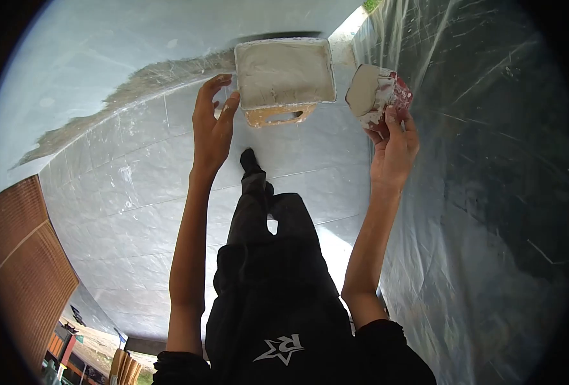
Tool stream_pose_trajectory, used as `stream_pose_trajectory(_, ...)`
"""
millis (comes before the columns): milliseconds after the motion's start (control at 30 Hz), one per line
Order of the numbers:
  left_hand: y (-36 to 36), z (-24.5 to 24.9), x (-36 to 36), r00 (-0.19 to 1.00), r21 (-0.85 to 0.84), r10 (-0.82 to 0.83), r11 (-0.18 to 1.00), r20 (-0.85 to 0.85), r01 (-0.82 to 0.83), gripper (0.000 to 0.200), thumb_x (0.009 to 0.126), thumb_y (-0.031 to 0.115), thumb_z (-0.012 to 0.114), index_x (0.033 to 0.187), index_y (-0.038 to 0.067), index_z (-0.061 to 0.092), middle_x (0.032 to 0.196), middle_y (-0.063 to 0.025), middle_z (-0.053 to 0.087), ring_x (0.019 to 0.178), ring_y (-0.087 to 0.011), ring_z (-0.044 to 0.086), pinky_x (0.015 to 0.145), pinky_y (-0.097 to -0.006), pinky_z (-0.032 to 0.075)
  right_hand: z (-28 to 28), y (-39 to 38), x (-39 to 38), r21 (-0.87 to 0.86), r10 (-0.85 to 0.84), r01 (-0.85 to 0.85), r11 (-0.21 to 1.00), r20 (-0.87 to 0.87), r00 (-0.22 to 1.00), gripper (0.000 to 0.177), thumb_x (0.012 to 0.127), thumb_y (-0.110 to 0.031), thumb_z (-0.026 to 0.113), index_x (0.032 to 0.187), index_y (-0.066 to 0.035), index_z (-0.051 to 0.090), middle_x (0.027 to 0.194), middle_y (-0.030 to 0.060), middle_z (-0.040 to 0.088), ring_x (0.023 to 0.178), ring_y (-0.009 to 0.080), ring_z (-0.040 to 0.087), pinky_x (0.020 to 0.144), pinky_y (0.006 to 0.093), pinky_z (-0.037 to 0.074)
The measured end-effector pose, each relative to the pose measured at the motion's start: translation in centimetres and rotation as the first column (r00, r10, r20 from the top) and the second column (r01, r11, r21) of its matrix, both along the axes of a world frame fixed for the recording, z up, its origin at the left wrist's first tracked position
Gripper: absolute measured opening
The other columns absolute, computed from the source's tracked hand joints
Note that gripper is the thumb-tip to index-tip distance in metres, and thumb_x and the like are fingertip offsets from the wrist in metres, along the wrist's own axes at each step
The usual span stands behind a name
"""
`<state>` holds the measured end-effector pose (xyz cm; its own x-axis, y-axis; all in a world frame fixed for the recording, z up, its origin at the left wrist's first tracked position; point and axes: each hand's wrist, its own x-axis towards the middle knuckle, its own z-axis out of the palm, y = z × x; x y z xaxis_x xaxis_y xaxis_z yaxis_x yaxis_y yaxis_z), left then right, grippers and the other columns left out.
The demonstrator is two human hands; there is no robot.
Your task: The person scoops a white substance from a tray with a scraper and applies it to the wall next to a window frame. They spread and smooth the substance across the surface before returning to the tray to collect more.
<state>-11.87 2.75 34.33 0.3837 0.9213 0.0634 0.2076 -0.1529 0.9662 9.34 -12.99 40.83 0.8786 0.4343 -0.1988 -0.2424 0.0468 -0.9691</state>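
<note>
A rectangular tub of grey-white plaster is ahead of me near the wall. My left hand is just left of the tub, fingers curved and apart, holding nothing; a spot of plaster shows on the thumb. To the tub's right, my right hand grips a red putty spreader by its lower edge. Pale plaster coats much of the spreader's face and smears its red part. The right fingers behind it are partly hidden.
Under the tub's near side is a tan, plaster-smeared support with a slot. A pale wall with a rough grey lower strip curves along the left. Clear plastic sheeting hangs on the right. Grey tiles cover the floor; a brown ribbed panel is lower left.
</note>
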Motion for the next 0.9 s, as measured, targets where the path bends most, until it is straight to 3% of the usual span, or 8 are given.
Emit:
stream_pose_trajectory(167,0.1,-6.1,2.8,0.996,-0.169,-0.017,0.986,-0.092,0.002,0.044,0.094,0.029,0.061,0.129,0.004,0.055,0.131,-0.0133,0.057,0.126,-0.0291,0.051,0.104,-0.0497,0.038,-5.7,2.4,2.8,-0.193,0.066,-0.070,0.979,-0.030,0.997,0.028,0.097,-0.011,0.062,0.120,0.003,0.054,0.103,0.0122,0.068,0.087,0.0158,0.068,0.072,0.0321,0.060)
stream_pose_trajectory(367,-0.9,-15.1,5.5,0.974,-0.212,-0.032,0.977,-0.223,-0.016,0.044,0.095,0.026,0.061,0.133,0.006,0.052,0.130,-0.0132,0.058,0.127,-0.0272,0.051,0.106,-0.0486,0.037,-17.4,4.6,8.5,-0.457,0.306,-0.208,0.865,0.151,0.940,0.030,0.095,-0.008,0.063,0.122,0.003,0.055,0.100,0.0137,0.072,0.086,0.0162,0.070,0.074,0.0295,0.058)
stream_pose_trajectory(433,-1.3,-17.4,6.4,0.965,-0.218,0.014,0.973,-0.261,-0.073,0.045,0.093,0.025,0.063,0.130,0.002,0.052,0.128,-0.0164,0.057,0.125,-0.0308,0.052,0.106,-0.0453,0.038,-22.0,6.0,10.8,-0.616,0.499,-0.154,0.772,0.438,0.747,0.024,0.092,-0.005,0.064,0.115,0.001,0.062,0.095,0.0158,0.073,0.086,0.0212,0.073,0.074,0.0318,0.056)
stream_pose_trajectory(533,-2.0,-21.5,7.3,0.939,-0.210,0.026,0.972,-0.342,-0.103,0.050,0.092,0.025,0.066,0.131,0.000,0.049,0.129,-0.0194,0.053,0.126,-0.0337,0.049,0.107,-0.0451,0.036,-26.9,7.8,12.5,-0.695,0.664,-0.252,0.673,0.419,0.619,0.022,0.093,-0.006,0.063,0.114,0.000,0.066,0.096,0.0152,0.073,0.087,0.0193,0.071,0.076,0.0312,0.056)
stream_pose_trajectory(600,-2.0,-23.9,7.8,0.917,-0.196,0.018,0.975,-0.398,-0.104,0.054,0.092,0.027,0.067,0.136,0.003,0.046,0.132,-0.0191,0.050,0.130,-0.0329,0.046,0.109,-0.0483,0.034,-30.2,8.8,13.2,-0.686,0.674,-0.266,0.677,0.434,0.598,0.020,0.091,-0.005,0.063,0.110,-0.002,0.068,0.095,0.0172,0.072,0.086,0.0247,0.072,0.074,0.0326,0.056)
stream_pose_trajectory(700,-2.0,-27.1,8.2,0.826,-0.030,0.098,0.990,-0.555,-0.138,0.072,0.085,0.035,0.075,0.141,0.006,0.039,0.141,-0.0212,0.038,0.137,-0.0411,0.032,0.111,-0.0522,0.027,-33.4,9.6,13.8,-0.710,0.745,-0.278,0.647,0.512,0.427,0.019,0.091,-0.003,0.060,0.108,-0.004,0.068,0.092,0.0200,0.070,0.084,0.0349,0.070,0.072,0.0366,0.054)
stream_pose_trajectory(800,-1.4,-28.8,8.4,0.789,0.050,0.174,0.983,-0.589,-0.179,0.077,0.082,0.037,0.078,0.141,0.008,0.038,0.142,-0.0195,0.035,0.136,-0.0410,0.033,0.111,-0.0520,0.028,-35.0,9.9,14.1,-0.712,0.755,-0.270,0.648,0.554,0.350,0.017,0.092,-0.004,0.060,0.106,-0.006,0.069,0.091,0.0179,0.071,0.082,0.0358,0.069,0.071,0.0373,0.054)
stream_pose_trajectory(900,-0.9,-29.9,8.5,0.795,0.051,0.161,0.985,-0.585,-0.163,0.088,0.076,0.040,0.083,0.143,0.009,0.034,0.145,-0.0220,0.027,0.135,-0.0429,0.033,0.108,-0.0534,0.034,-36.5,9.8,13.9,-0.678,0.723,-0.270,0.684,0.580,0.375,0.017,0.089,-0.003,0.061,0.103,-0.009,0.069,0.085,0.0143,0.069,0.079,0.0348,0.064,0.071,0.0430,0.050)
